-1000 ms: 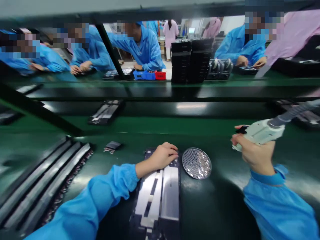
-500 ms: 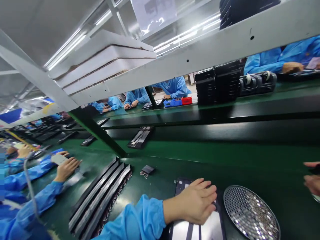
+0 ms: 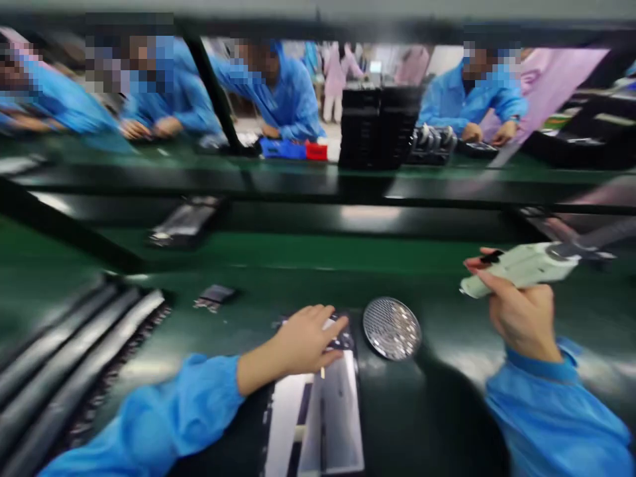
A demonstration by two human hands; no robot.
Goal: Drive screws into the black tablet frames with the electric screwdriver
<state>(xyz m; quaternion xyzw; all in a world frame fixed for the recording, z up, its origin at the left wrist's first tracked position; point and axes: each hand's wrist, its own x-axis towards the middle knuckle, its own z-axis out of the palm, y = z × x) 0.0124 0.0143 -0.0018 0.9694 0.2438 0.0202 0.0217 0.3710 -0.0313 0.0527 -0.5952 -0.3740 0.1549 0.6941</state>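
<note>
While the left hand [image 3: 303, 341] lies flat, fingers slightly parted, across the far end of the flat device [image 3: 342, 411], the device's long axis runs near to far on the green bench [image 3: 437, 298]. Right hand [image 3: 524, 315] grips the pale green driver [image 3: 536, 264], its long axis sideways, tip pointing left and slightly down. Perforated dish [image 3: 392, 328] just right of device; curved strips [image 3: 74, 381] at left. Beyond: black stack [image 3: 380, 126], blue-clad co-workers [image 3: 293, 96].

We see a glossy green desk [image 3: 303, 286] in the lower frame, a slanting post [image 3: 211, 93] upper left, a pale beam [image 3: 318, 9] along the top.
</note>
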